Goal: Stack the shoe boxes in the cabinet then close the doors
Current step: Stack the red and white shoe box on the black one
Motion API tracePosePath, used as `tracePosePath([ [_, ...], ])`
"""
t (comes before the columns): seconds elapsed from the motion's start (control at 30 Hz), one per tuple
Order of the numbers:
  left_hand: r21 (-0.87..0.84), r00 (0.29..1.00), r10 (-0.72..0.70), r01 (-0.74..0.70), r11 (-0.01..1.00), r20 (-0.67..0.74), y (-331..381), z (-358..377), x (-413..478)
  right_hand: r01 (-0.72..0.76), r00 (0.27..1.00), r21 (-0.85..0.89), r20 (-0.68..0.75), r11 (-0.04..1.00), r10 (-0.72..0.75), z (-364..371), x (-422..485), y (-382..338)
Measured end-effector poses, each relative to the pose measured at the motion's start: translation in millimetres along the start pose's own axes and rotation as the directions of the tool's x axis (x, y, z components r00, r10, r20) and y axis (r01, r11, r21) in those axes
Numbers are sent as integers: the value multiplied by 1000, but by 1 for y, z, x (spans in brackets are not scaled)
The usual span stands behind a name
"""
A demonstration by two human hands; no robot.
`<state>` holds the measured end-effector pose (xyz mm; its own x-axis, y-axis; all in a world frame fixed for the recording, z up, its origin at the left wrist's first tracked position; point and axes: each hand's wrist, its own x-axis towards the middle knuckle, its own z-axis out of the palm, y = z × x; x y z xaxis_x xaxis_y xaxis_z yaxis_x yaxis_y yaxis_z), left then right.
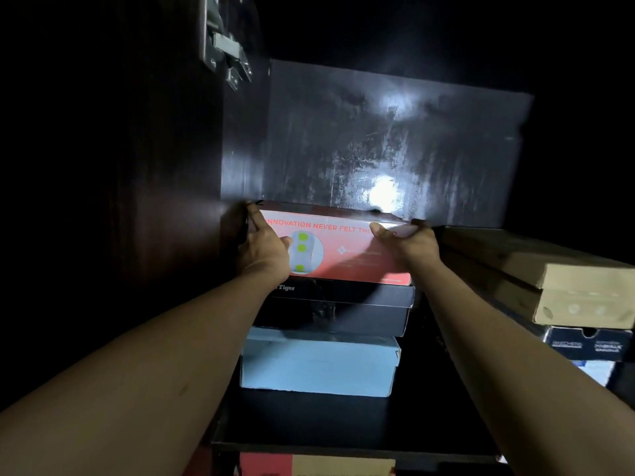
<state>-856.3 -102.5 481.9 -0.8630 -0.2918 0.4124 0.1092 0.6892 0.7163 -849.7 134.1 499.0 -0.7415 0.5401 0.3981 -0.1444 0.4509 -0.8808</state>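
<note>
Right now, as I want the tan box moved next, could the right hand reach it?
Probably yes. The tan box sits just beside the right hand, with nothing between them, though that hand would first have to release the red box.

This looks like a home. I see a dark wooden cabinet (360,149) with a shiny metal door hinge (225,46) up top, and piles of shoe boxes (319,367) sit on its shelf (343,434).
</note>
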Motion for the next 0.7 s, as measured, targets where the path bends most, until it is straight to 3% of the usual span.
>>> tracePosePath([
  [0.1, 2, 1000, 13, -13, 1000, -17, -1, -3, -7, 3, 1000, 1, 15, 1000, -3, -5, -16, -8],
  [0.3, -11, 968, 239, -240, 971, -72, 6, -6, -64, 182, 980, -49, -73, 982, -185, -64, -81, 15],
  [0.47, -80, 924, 377, -372, 925, 69, 6, 19, -148, 231, 971, -258, 4, 938, -239, -161, -169, 47],
  [0.6, -143, 875, 432, -410, 901, 220, 1, 24, -245, 145, 988, -394, 16, 908, -151, -244, -267, 68],
  [0.7, -215, 788, 497, -448, 868, 364, -12, 19, -335, 38, 997, -442, -45, 896, -65, -296, -355, 83],
])
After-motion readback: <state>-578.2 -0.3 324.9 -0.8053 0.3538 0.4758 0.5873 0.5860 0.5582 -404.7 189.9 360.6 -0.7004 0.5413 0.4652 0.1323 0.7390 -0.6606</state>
